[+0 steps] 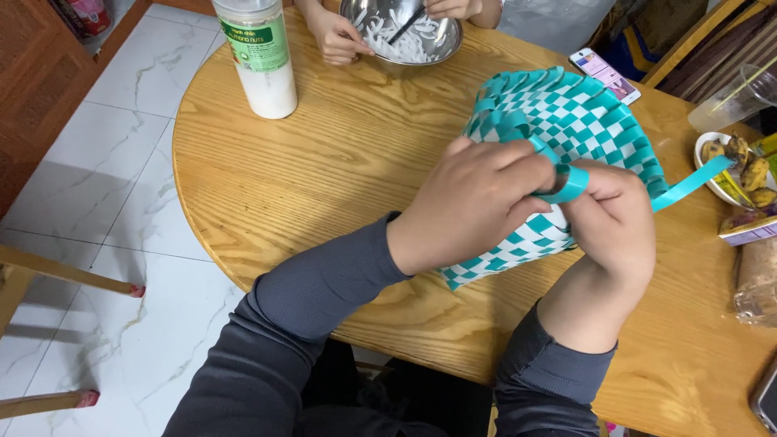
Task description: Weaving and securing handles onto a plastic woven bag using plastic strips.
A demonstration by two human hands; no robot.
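Note:
A teal and white woven basket (566,121) lies on its side on the round wooden table (324,162). My left hand (473,202) rests on its near rim, fingers closed over the weave. My right hand (615,218) pinches a loose teal strip (566,184) that curls around a finger at the rim. The strip's free end (696,182) sticks out to the right. Both of my forearms wear dark grey sleeves.
Another person's hands (336,36) work at a metal bowl (441,44) of white pieces at the far edge. A tall white jar (263,57) stands at the far left. A phone (605,74), a plate of bananas (740,166) and a plastic cup (740,97) sit to the right.

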